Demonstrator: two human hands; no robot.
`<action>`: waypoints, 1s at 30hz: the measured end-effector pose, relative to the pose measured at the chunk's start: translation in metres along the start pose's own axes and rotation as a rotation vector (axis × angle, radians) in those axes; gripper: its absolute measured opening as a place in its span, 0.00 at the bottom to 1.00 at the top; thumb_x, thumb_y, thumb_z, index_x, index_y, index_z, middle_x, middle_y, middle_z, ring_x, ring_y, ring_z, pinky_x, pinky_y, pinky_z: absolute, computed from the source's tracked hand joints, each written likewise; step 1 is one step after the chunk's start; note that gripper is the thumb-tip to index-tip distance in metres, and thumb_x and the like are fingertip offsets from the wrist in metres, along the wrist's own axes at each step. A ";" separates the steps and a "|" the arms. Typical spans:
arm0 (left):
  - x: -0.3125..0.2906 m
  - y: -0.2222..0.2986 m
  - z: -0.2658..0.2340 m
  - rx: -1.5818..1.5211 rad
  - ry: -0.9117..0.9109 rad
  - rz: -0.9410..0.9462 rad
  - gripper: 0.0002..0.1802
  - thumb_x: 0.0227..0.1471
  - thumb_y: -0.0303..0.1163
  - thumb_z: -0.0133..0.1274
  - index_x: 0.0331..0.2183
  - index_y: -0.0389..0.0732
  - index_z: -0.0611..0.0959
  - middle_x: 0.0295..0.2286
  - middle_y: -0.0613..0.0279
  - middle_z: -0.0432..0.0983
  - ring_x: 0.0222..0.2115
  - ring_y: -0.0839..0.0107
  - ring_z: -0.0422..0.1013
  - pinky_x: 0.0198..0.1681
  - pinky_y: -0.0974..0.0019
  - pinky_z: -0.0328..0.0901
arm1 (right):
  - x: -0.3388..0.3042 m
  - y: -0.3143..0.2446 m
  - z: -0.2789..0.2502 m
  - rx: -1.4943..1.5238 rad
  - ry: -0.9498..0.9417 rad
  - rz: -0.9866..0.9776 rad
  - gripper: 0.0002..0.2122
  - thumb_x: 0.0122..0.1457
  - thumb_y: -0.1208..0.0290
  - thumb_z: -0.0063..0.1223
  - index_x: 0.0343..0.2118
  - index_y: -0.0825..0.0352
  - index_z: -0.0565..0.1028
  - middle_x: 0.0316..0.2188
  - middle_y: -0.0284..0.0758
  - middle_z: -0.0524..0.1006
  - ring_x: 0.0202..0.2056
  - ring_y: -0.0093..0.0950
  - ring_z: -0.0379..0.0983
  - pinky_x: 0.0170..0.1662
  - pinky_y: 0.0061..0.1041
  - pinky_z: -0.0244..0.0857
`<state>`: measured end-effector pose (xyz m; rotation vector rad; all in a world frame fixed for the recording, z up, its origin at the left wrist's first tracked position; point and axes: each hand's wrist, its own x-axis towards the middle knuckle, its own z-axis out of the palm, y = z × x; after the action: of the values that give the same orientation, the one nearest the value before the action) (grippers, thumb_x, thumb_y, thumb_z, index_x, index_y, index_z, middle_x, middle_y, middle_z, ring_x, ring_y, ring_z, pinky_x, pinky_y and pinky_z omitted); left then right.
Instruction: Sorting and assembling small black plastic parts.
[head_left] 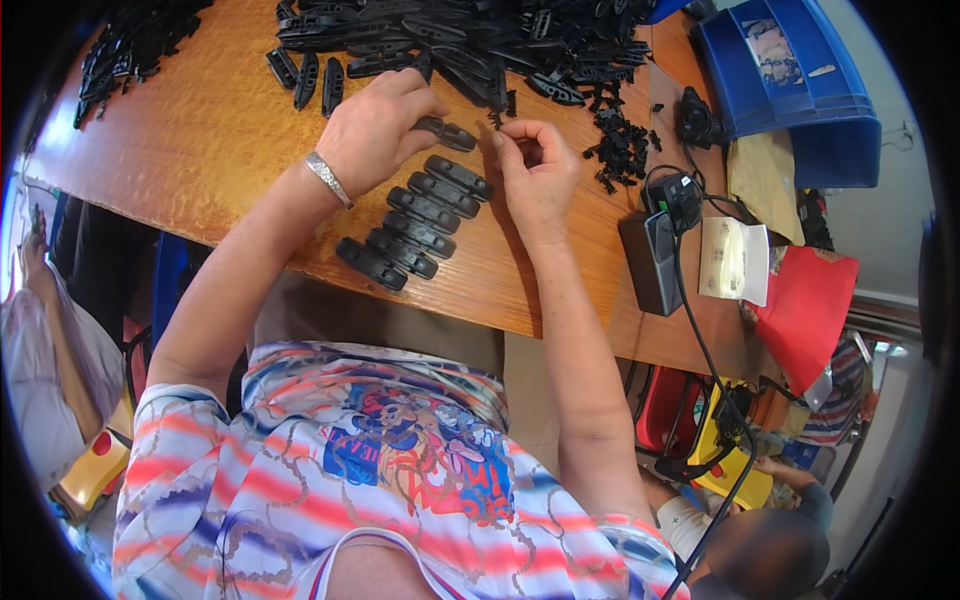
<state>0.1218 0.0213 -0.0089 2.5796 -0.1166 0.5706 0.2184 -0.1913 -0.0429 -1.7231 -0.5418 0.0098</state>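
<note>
My left hand (378,130), with a metal bracelet on its wrist, is closed on the end of an oblong black plastic part (448,134). The part's other end points toward my right hand (540,172). My right thumb and forefinger are pinched together, with a small black piece (495,120) at their tips, mostly hidden. Just below my left hand, several matching black parts (420,219) lie side by side in a slanting row on the wooden table (250,130).
A large heap of black parts (450,45) covers the far side. Small black pieces (618,150) are scattered right of it. Farther right are a black box (650,262), cables, a blue bin (835,150) and red paper (808,305). Another person (765,555) sits at lower right.
</note>
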 end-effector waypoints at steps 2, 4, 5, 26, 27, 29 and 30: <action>-0.007 -0.001 0.001 -0.021 0.028 -0.009 0.15 0.53 0.29 0.68 0.44 0.41 0.86 0.40 0.56 0.77 0.45 0.51 0.76 0.48 0.53 0.73 | -0.001 -0.006 -0.002 -0.050 -0.059 -0.029 0.05 0.60 0.82 0.68 0.37 0.71 0.83 0.33 0.34 0.83 0.32 0.23 0.80 0.37 0.24 0.73; -0.014 -0.005 0.004 -0.034 0.101 -0.057 0.15 0.53 0.30 0.68 0.44 0.41 0.86 0.40 0.56 0.78 0.45 0.51 0.76 0.48 0.53 0.73 | 0.002 -0.019 0.000 -0.099 -0.119 -0.063 0.05 0.59 0.83 0.68 0.37 0.70 0.83 0.33 0.35 0.82 0.32 0.25 0.81 0.37 0.25 0.73; -0.015 -0.007 0.004 -0.032 0.105 -0.060 0.15 0.53 0.30 0.68 0.44 0.41 0.86 0.40 0.56 0.78 0.45 0.51 0.76 0.48 0.53 0.73 | 0.004 -0.026 0.001 -0.128 -0.165 -0.118 0.05 0.58 0.82 0.69 0.36 0.69 0.83 0.33 0.35 0.82 0.32 0.27 0.81 0.37 0.26 0.73; -0.007 -0.009 0.002 -0.156 0.025 -0.166 0.11 0.55 0.38 0.69 0.37 0.43 0.90 0.37 0.59 0.81 0.43 0.55 0.80 0.46 0.53 0.75 | 0.039 -0.031 0.004 -0.399 -0.480 -0.379 0.04 0.58 0.78 0.70 0.34 0.67 0.84 0.33 0.37 0.81 0.31 0.37 0.81 0.35 0.34 0.75; -0.003 -0.005 0.000 -0.158 -0.029 -0.253 0.12 0.57 0.39 0.68 0.37 0.41 0.89 0.36 0.58 0.81 0.40 0.56 0.80 0.44 0.54 0.74 | 0.040 -0.032 0.004 -0.335 -0.503 -0.288 0.05 0.58 0.76 0.71 0.34 0.69 0.84 0.33 0.37 0.83 0.30 0.35 0.81 0.34 0.32 0.75; 0.004 -0.002 -0.001 -0.161 -0.089 -0.342 0.12 0.59 0.39 0.67 0.38 0.40 0.89 0.35 0.57 0.82 0.36 0.57 0.80 0.42 0.56 0.74 | 0.043 -0.033 0.005 -0.271 -0.500 -0.047 0.07 0.58 0.73 0.73 0.34 0.69 0.85 0.31 0.39 0.84 0.29 0.33 0.81 0.34 0.31 0.74; 0.004 0.000 0.001 -0.135 -0.110 -0.369 0.13 0.59 0.41 0.66 0.36 0.40 0.88 0.35 0.57 0.82 0.35 0.57 0.80 0.41 0.56 0.73 | 0.043 -0.036 0.006 -0.205 -0.495 0.193 0.10 0.58 0.69 0.75 0.33 0.70 0.85 0.29 0.40 0.85 0.28 0.32 0.81 0.34 0.30 0.74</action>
<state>0.1257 0.0215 -0.0077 2.4171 0.2712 0.2744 0.2427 -0.1661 0.0012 -1.9755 -0.7542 0.5466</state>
